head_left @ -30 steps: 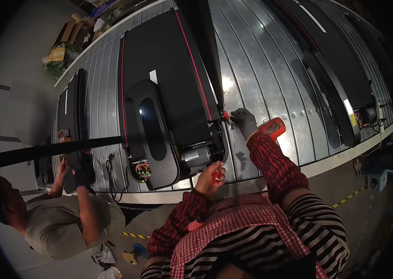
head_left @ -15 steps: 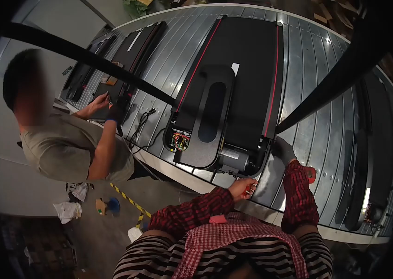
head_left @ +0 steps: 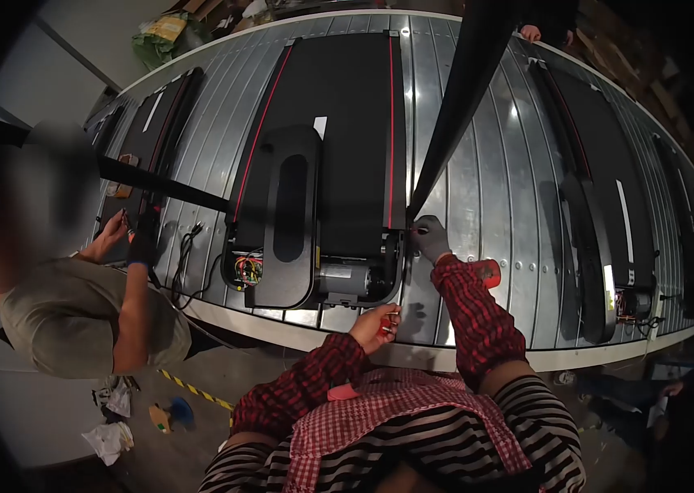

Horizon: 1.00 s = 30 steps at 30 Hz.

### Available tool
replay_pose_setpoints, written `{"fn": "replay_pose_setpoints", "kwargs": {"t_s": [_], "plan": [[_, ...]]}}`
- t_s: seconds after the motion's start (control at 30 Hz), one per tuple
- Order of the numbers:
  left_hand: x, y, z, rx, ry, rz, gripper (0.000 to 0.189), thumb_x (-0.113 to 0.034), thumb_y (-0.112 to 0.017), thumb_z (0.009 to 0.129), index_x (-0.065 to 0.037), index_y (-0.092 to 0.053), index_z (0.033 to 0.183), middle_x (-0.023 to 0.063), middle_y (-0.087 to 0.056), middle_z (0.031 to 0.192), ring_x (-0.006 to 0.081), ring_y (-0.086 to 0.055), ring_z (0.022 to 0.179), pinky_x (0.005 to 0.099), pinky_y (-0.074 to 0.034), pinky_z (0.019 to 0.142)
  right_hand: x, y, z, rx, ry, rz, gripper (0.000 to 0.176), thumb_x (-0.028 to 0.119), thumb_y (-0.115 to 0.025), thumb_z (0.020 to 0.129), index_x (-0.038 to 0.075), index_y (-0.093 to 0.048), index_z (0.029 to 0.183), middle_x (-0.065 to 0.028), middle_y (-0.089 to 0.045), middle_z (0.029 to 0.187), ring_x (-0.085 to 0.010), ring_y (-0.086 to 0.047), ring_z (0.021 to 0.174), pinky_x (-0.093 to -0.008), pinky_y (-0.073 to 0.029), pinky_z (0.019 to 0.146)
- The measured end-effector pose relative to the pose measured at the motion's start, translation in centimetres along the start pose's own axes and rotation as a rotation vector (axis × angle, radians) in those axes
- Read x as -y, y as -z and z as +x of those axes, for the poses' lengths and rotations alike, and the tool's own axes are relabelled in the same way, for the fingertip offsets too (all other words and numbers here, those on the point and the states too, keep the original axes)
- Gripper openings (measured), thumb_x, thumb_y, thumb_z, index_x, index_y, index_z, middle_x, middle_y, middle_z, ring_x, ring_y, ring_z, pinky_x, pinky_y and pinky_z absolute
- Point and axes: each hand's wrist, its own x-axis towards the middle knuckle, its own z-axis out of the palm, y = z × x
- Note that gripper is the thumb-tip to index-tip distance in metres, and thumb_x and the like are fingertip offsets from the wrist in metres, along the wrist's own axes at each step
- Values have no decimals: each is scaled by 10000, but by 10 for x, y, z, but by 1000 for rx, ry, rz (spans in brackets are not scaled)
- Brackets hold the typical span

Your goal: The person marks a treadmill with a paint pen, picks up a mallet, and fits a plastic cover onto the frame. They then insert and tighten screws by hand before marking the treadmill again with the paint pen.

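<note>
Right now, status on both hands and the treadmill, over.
Right hand, gloved, grips rail end at treadmill corner. Left hand shut on small parts, near conveyor edge. Co-worker to the left, apart.

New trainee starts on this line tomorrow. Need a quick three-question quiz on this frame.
1. True or false: the right hand is gloved.
2. What does that hand touch? A) the lower end of the black bar B) the motor C) a co-worker's sleeve
3. Which hand is bare, its fingers curled around small parts?
Key: 1 true; 2 A; 3 the left hand.
</note>
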Motion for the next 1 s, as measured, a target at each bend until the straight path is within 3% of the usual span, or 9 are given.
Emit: {"fn": "replay_pose_setpoints", "kwargs": {"t_s": [0.1,0.2,0.27,0.4,0.47,0.53,0.67,0.83,1.0], "plan": [[-12,-14,-6,-22,-10,20,148,-216,-499,820,-83,-500,886,-7,-482,693,91,-428,570,194,-345,484,6,4,1,85,182,-52,96,48,-579,656,26,-562,748,-105,-522,783,-214,-550,712,-285,-458,629],[-13,-15,0,-13,-8,37,148,-216,-501,815,-81,-502,876,-7,-484,691,89,-431,582,198,-344,486,45,22,6,27,-577,795,151,93,-580,691,18,-557,820,-65,-516,701,-155,-517,678,-241,-430,637],[-13,-14,4,-31,8,55,152,-225,-500,815,-83,-502,869,-8,-480,689,90,-429,584,202,-342,488,7,5,12,-114,-746,695,231,170,-564,727,12,-560,895,-41,-551,754,-131,-530,708,-243,-430,610],[-12,-7,8,-10,30,54,157,-232,-501,814,-84,-501,866,-7,-480,691,92,-428,582,206,-341,487,-59,-17,10,384,-185,6,219,146,-550,732,57,-536,932,-32,-495,694,-133,-512,660,-283,-429,546],[-16,-7,6,-38,17,34,176,-254,-499,815,-85,-502,866,-3,-479,707,97,-427,582,210,-341,484,-38,-3,11,93,-714,450,209,128,-543,745,57,-545,941,-44,-512,721,-134,-525,685,-255,-435,585],[-17,-9,9,-61,-16,-13,200,-282,-502,816,-90,-504,871,-1,-480,718,100,-438,592,209,-345,484,-6,18,1,-22,-743,354,220,113,-552,752,67,-553,968,-61,-521,749,-129,-527,687,-234,-439,620],[-40,-43,-5,-32,-75,-150,275,-370,-511,811,-107,-509,893,11,-493,765,112,-476,622,208,-363,490,101,50,-46,558,-229,157,363,129,-586,759,27,-490,1093,-92,-539,956,-173,-520,899,-306,-425,776],[-45,-25,17,240,2,-17,271,-353,-514,816,-100,-497,721,4,-514,672,95,-484,563,184,-332,412,195,90,-2,-207,-37,165,520,79,-597,739,-12,-340,1182,-130,-433,1143,-230,-429,1081,-322,-373,877],[-43,-11,20,224,67,-16,259,-336,-524,813,-96,-496,719,15,-506,635,99,-485,556,212,-352,432,281,70,103,-421,489,473,161,1,-534,758,18,-441,889,-14,-498,685,-70,-465,561,-204,-387,515]]}}
